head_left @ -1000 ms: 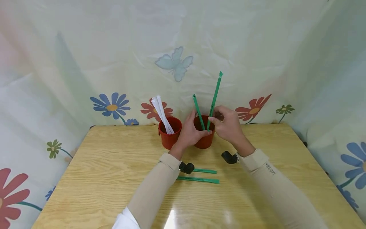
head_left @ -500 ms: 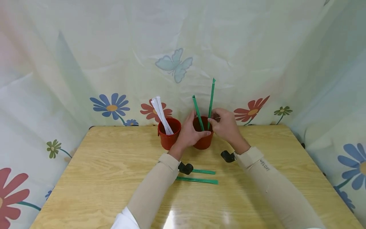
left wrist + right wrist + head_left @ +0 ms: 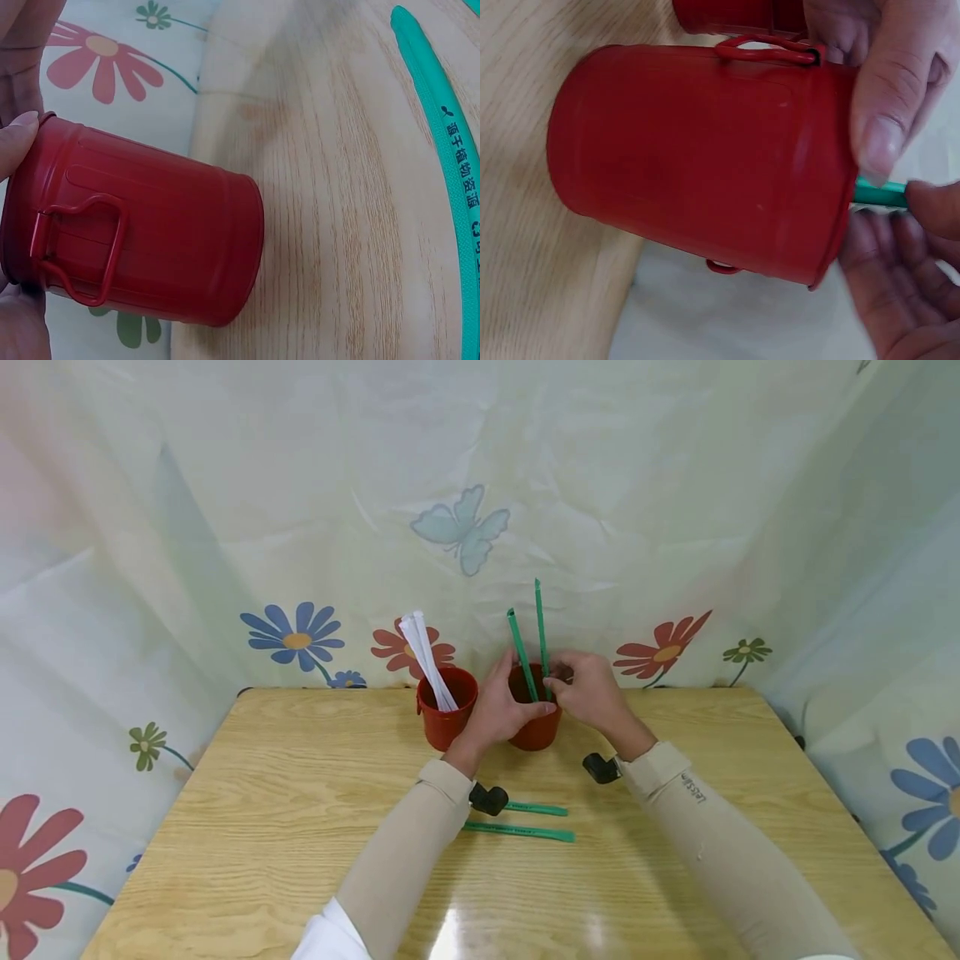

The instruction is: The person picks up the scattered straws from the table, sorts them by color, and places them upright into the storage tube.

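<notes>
My left hand (image 3: 498, 703) grips the rim of the right-hand red bucket (image 3: 534, 737), its thumb lying across the near edge. Inside that bucket leans one green wrapped straw (image 3: 519, 639). A second green straw (image 3: 541, 618) is pinched between thumb and fingers of my right hand (image 3: 592, 692); it stands nearly upright with its lower end down inside the rim. In the right wrist view, a short stretch of green straw (image 3: 881, 195) shows between the bucket's rim and the right thumb. The bucket (image 3: 165, 225) has a small wire handle in the left wrist view.
Left of it stands another red bucket (image 3: 442, 731) with several white wrapped straws (image 3: 429, 664). Two green straws lie on the wooden table (image 3: 300, 793) in front, one nearer (image 3: 525, 833) and one farther (image 3: 540, 809), partly behind the left wrist camera (image 3: 489, 799). A flowered cloth (image 3: 600, 485) hangs behind.
The straw in my right hand has gone down into the bucket and swung from a rightward lean to nearly upright. The left hand and bucket have stayed put.
</notes>
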Available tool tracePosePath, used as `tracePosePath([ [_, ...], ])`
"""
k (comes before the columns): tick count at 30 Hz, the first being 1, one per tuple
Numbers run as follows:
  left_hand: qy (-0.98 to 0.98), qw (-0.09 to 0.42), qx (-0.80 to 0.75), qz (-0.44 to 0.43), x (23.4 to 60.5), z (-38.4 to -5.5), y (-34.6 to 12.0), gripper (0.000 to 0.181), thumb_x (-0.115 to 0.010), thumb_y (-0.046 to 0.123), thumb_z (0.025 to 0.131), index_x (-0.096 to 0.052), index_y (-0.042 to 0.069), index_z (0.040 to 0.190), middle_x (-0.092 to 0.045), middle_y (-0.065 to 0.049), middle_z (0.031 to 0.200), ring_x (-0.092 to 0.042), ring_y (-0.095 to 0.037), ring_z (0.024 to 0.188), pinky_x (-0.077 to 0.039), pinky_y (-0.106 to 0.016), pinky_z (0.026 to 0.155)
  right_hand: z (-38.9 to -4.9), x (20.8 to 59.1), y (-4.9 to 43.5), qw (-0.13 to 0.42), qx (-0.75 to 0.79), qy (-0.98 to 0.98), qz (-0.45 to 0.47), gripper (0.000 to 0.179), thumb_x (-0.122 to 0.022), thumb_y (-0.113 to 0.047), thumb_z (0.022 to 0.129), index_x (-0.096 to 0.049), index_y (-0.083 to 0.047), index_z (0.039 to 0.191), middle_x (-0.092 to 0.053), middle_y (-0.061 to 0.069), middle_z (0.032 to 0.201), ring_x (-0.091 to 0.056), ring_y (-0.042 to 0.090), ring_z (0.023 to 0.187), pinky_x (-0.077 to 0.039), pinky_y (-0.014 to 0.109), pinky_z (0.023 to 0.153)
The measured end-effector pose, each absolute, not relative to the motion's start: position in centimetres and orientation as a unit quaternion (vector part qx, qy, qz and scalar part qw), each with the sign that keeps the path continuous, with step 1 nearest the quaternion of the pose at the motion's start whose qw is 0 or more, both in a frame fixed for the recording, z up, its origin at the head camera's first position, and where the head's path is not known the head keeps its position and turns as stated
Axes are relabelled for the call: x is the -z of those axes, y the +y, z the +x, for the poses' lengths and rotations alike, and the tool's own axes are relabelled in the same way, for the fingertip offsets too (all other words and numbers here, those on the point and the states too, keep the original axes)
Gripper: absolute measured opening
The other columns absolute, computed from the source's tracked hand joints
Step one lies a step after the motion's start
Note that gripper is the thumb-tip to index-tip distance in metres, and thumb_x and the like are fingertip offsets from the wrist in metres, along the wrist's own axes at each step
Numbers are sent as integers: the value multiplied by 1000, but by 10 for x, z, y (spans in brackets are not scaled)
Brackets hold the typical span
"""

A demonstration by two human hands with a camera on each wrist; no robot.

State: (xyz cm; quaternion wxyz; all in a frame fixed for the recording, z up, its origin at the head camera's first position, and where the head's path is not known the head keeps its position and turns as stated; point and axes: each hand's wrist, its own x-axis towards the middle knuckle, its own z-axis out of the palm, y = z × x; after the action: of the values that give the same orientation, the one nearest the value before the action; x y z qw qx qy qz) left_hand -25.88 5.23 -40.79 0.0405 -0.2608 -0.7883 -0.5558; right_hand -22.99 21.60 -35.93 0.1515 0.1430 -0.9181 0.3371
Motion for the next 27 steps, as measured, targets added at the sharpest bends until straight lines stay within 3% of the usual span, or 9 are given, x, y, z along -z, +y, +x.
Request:
tracePosePath([
  [5, -795, 34, 551, -250, 408, -258, 51, 78, -84, 31, 77, -41, 12, 139, -52, -13, 139, -48, -26, 129, -40, -53, 112, -224, 361, 217, 149, -336, -919, 142, 20, -66, -6, 91, -70, 4, 108, -73, 20, 101, -70, 33, 88, -59, 50, 81],
  [13, -797, 29, 553, -242, 405, -257, 50, 75, -84, 30, 78, -42, 11, 137, -51, -14, 139, -48, -28, 129, -43, -54, 109, -193, 364, 213, 261, -322, -875, 248, 16, -76, 2, 81, -73, 2, 97, -73, 14, 92, -69, 26, 81, -60, 44, 73],
  [16, -809, 28, 541, -230, 404, -256, 49, 74, -84, 28, 78, -43, 11, 137, -52, -11, 138, -48, -28, 129, -46, -50, 107, -178, 372, 211, 267, -299, -872, 283, 16, -77, 1, 80, -74, -2, 96, -74, 9, 90, -68, 19, 77, -59, 38, 69],
  [18, -814, 26, 536, -223, 404, -255, 49, 74, -84, 27, 77, -43, 12, 137, -53, -9, 138, -49, -28, 128, -47, -49, 106, -167, 380, 210, 238, -282, -880, 300, 16, -78, 0, 80, -74, -4, 95, -74, 6, 88, -68, 14, 75, -59, 33, 68],
  [24, -818, 13, 536, -211, 403, -256, 51, 74, -84, 28, 77, -43, 12, 136, -54, -8, 136, -49, -31, 128, -47, -49, 104, -137, 407, 204, 60, -223, -911, 341, 11, -75, -4, 84, -76, -8, 94, -74, 1, 89, -68, 9, 79, -59, 27, 71],
  [27, -822, 6, 532, -204, 403, -256, 52, 74, -84, 30, 77, -43, 11, 136, -53, -8, 136, -48, -30, 129, -47, -49, 105, -128, 418, 199, 5, -191, -911, 365, 7, -74, -5, 85, -75, -10, 90, -72, -2, 87, -65, 5, 77, -56, 24, 70],
])
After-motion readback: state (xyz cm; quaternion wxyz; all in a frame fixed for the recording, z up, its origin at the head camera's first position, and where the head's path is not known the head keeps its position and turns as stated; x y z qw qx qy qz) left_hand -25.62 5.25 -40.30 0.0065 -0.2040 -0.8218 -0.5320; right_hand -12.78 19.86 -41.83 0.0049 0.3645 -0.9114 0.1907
